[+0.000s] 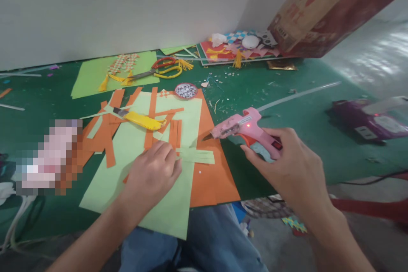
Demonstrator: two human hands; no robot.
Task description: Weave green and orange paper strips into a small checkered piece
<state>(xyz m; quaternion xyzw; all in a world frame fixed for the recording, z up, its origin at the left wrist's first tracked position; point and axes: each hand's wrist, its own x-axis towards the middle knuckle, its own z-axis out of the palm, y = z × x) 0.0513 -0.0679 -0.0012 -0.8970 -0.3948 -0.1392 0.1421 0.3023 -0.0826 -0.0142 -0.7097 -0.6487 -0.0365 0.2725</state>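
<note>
glue gun (pixel 255 124) pink w/ red light (pixel 248 126), r hand (pixel 290 161) clamped on; l hand (pixel 154 168) at strips (pixel 200 156), pinch unclear

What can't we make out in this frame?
Head view:
Most fingertips of left hand: hidden behind its knuckles.
Lower fingers of right hand: behind the hand itself.
Pinkish object, left: pixelated.
Carton, upper part: cut off by frame edge.
Pieces in round dish: too small.

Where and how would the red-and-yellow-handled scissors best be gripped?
Likely by the handle loops, coming from the near right: the scissors lie with their loops to the right and their blades pointing left over light-green paper, while a white panel stands behind.
</note>
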